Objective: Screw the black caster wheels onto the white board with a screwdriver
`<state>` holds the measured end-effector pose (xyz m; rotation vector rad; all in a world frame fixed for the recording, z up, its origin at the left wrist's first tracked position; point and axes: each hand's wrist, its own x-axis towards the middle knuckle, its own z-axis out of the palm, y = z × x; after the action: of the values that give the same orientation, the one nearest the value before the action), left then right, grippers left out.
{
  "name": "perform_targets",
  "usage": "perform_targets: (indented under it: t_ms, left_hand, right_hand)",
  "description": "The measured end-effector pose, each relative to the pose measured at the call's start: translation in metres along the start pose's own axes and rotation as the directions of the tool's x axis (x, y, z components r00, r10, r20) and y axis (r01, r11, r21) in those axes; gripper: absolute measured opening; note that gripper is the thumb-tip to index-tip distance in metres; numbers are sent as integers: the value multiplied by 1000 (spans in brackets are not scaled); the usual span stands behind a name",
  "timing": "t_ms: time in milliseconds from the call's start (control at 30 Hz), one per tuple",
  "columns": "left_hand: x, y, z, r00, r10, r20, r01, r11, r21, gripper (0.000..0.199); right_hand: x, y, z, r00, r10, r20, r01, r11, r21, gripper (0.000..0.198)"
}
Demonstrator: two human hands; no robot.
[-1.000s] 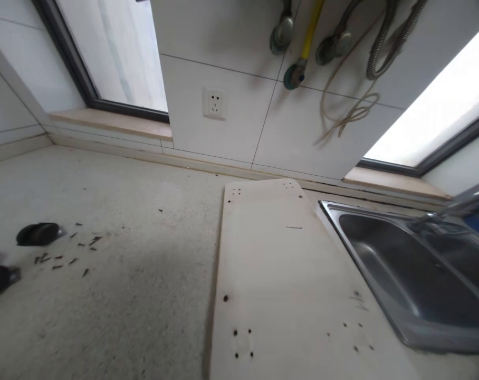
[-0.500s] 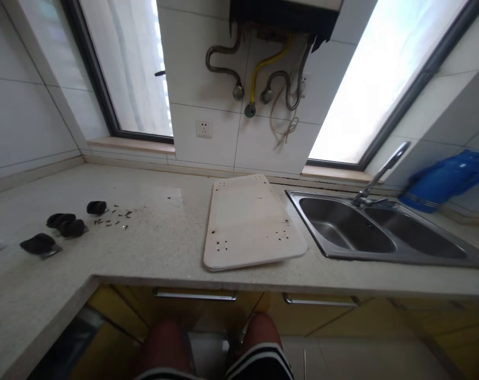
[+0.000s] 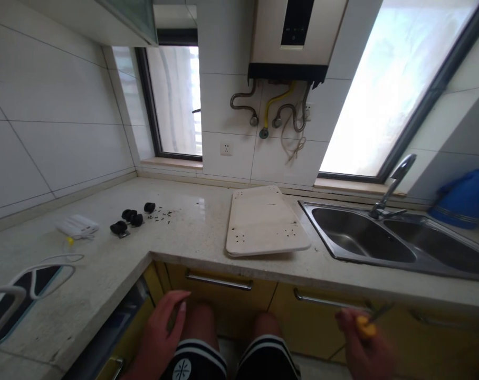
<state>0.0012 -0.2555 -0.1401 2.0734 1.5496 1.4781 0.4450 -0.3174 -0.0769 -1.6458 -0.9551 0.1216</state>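
My left hand (image 3: pixel 164 327) hangs below the counter edge above my leg, thumb apart from the fingers, holding nothing. On the right, my right hand (image 3: pixel 360 345) is closed round the orange handle of a screwdriver (image 3: pixel 366 326), its thin shaft pointing up and right, a little blurred. A pale board (image 3: pixel 263 221) with rounded corners and groups of small holes lies on the counter, touched by neither hand. Several black caster wheels (image 3: pixel 133 218) stand to the left of it, beside scattered dark screws (image 3: pixel 160 215).
A steel double sink (image 3: pixel 358 237) with a faucet (image 3: pixel 393 184) is set in the counter (image 3: pixel 195 232) at right. At left lie a white bundle (image 3: pixel 78 227) and a white cable (image 3: pixel 55 261). Drawer handles (image 3: pixel 219 281) jut out below the counter edge. A water heater (image 3: pixel 295 37) hangs above.
Both hands have come into view at the bottom, the right one with a screwdriver. The view has tilted up and turned left. The board and casters stay on the counter.
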Motion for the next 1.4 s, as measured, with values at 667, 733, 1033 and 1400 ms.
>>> perform_targets:
  t_ms: [667,733,1033,1400]
  left_hand:
    - [180,30,109,760,357,543,-497,858,132,89]
    - [181,26,100,759,344,553,-500,851,157,86]
    - [178,-12,37,788,278,550,-509,795,329,89]
    - [215,-90,-59,966,110,236,-200,892,405,73]
  right_hand:
    - [201,-76,146,924,135,357,-86,985,-150,42]
    - [198,-79,153,928,125,352,-65,982,-177,41]
    - [171,-107,224,898,83,431,-43,994,-102,41]
    - [141,-109,305,872,43,488,-195,944,265,42]
